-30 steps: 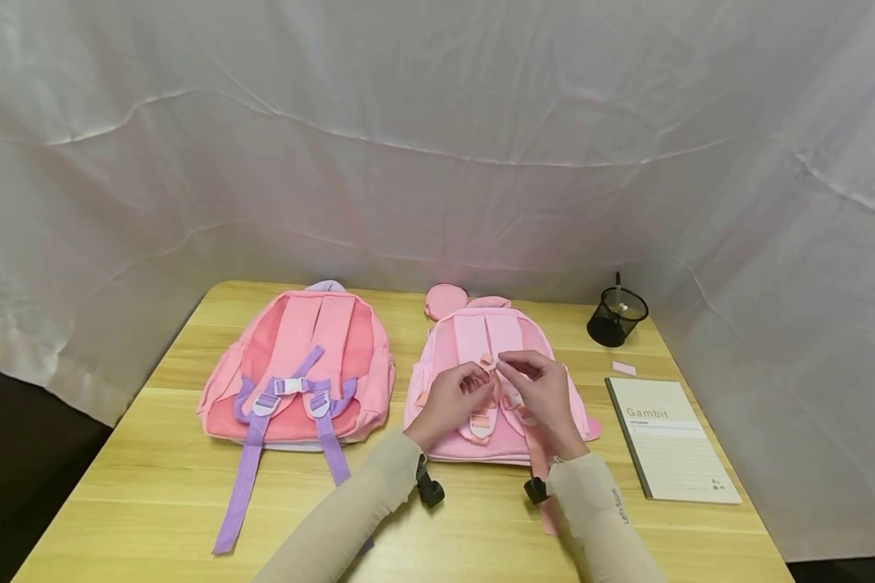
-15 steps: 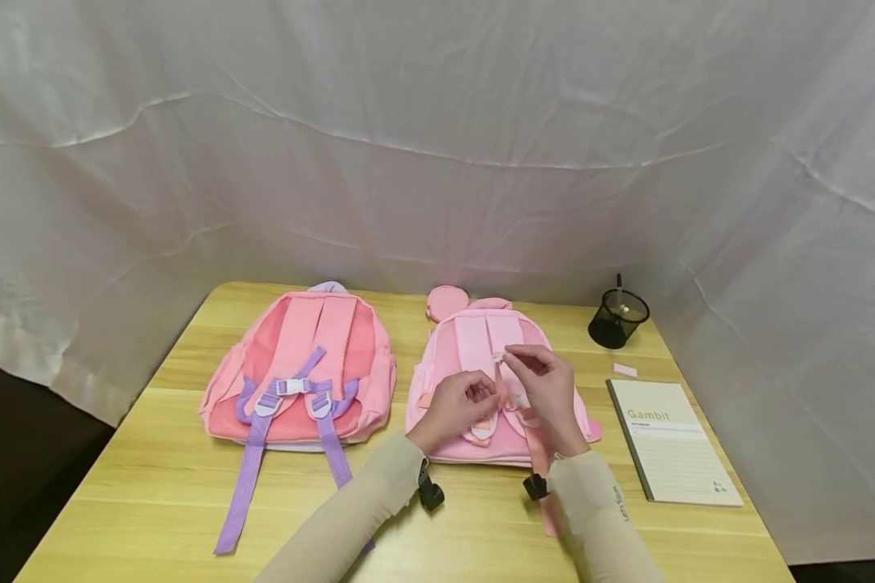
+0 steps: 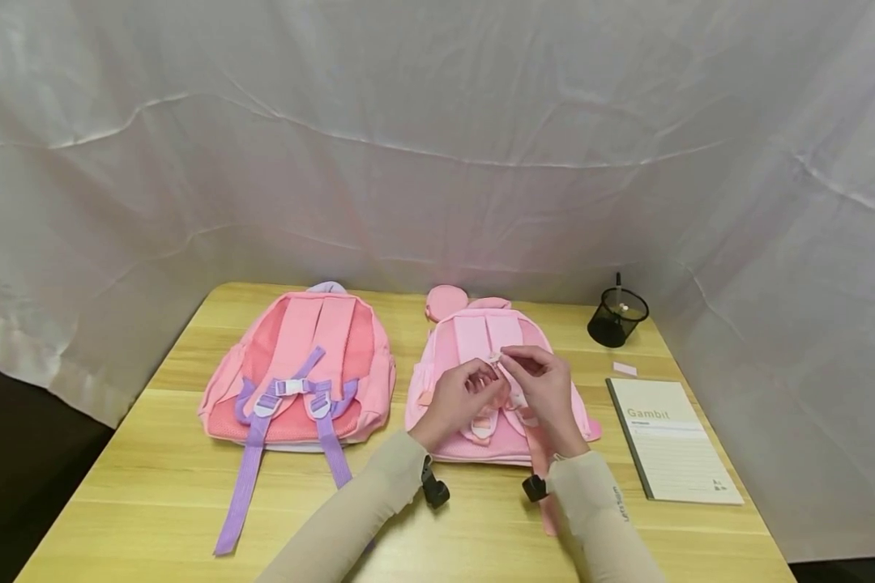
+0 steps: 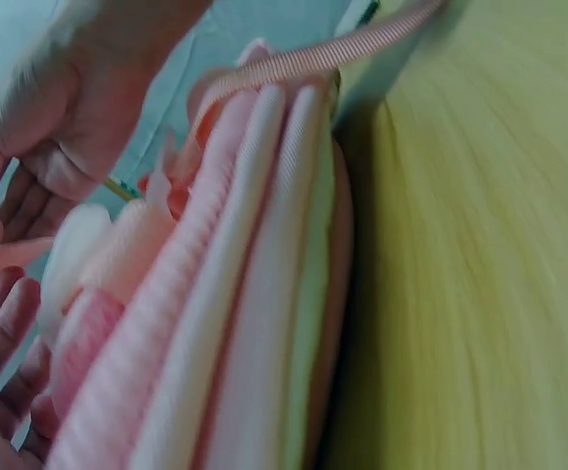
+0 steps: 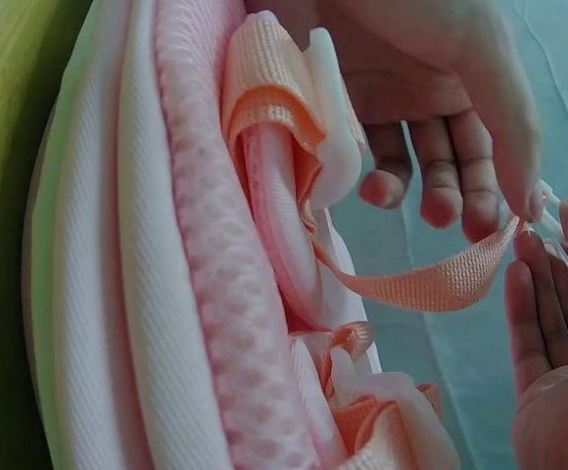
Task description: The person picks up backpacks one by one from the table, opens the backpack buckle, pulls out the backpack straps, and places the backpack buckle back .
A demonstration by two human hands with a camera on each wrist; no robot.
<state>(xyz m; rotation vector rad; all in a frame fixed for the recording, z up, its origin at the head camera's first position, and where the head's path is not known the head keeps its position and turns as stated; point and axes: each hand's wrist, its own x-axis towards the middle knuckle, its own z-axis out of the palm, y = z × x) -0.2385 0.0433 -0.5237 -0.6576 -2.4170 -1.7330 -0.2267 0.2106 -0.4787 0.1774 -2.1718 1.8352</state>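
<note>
The light pink backpack [image 3: 467, 336] lies straps-up on the table. Above its lower half, my right hand [image 3: 549, 390] pinches a small white buckle [image 3: 494, 357] between thumb and fingertips. My left hand [image 3: 455, 401] is just beside it, thumb and fingers pinching the peach webbing strap [image 5: 441, 284] close to the buckle. In the right wrist view that strap runs from the backpack up to both hands' fingertips. White strap adjusters [image 5: 335, 117] sit on the shoulder straps below. Fingers partly hide the buckle, so how the strap passes through it cannot be made out.
To the left lies a coral backpack [image 3: 299, 324] with purple straps [image 3: 241, 494] and a fastened white buckle. At the right are a notebook [image 3: 674, 441], a small pink slip [image 3: 625, 369] and a black mesh pen holder [image 3: 612, 324]. A round pink pouch [image 3: 446, 303] sits behind the pink backpack.
My left hand dropped slightly below the buckle half a second ago, with the strap stretched between the hands; now it is back up beside it. My right hand keeps its pinch, shifting slightly.
</note>
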